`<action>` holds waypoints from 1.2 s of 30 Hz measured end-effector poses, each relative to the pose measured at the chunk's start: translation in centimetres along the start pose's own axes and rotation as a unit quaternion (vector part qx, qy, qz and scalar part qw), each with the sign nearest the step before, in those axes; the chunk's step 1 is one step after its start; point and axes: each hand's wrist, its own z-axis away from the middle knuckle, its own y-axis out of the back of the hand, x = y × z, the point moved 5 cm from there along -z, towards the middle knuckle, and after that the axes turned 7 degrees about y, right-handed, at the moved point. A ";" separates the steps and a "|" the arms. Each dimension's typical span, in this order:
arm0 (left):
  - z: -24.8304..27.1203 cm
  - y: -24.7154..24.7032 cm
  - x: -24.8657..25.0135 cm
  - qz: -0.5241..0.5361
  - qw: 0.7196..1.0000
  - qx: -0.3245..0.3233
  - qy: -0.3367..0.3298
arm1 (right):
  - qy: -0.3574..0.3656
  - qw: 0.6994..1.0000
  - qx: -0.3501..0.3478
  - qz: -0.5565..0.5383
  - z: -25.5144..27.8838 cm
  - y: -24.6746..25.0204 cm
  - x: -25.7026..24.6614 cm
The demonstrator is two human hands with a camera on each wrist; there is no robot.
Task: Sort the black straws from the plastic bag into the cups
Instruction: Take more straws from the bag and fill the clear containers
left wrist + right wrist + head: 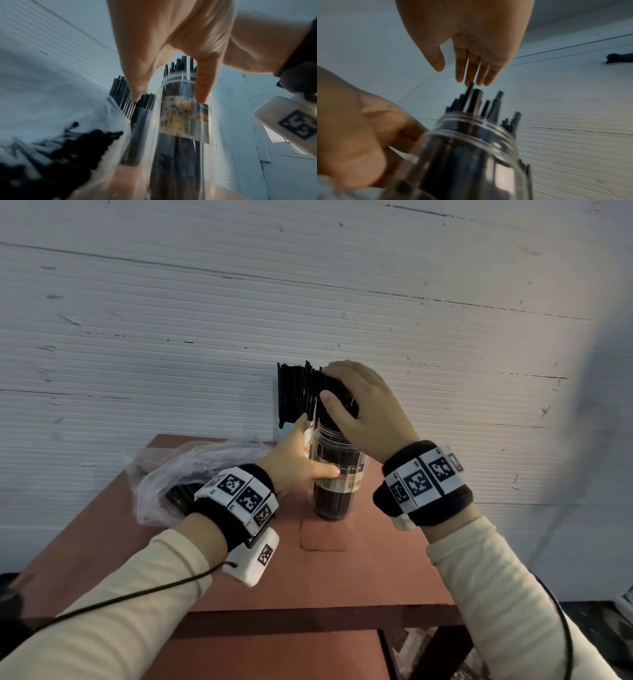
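A clear labelled cup [334,481] packed with black straws [342,402] stands upright on the red-brown table [342,573]. My left hand [301,460] grips this cup at its side, with the thumb across the label. In the left wrist view the left hand [168,97] spans the cup [181,121]. My right hand [356,405] rests on top of the straws; the right wrist view shows the right hand [458,75] with straight fingers touching the straw tips [476,101]. The clear plastic bag [191,474], left of the cup, still holds black straws.
A second cup full of black straws [296,392] stands behind the first, against the white ribbed wall. The crumpled bag [85,135] lies on the table's left part. The table's front edge is near my forearms, and cables hang from both wrists.
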 end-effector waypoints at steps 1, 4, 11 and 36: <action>0.5 1.0 -0.2 -0.028 0.999 0.029 -0.005 | 0.017 0.999 0.038 -0.013 0.1 0.2 -0.9; 2.5 4.7 -0.7 -0.073 0.990 0.111 -0.040 | 0.024 0.991 0.086 -0.098 0.3 -0.6 -3.4; 6.9 12.9 -4.0 -0.183 0.959 0.216 -0.019 | -0.098 0.946 -0.255 -0.176 1.2 -10.1 -6.2; 6.6 16.7 -8.0 -0.108 0.973 0.201 0.022 | -0.093 0.884 -0.456 -0.046 1.0 -19.5 -9.1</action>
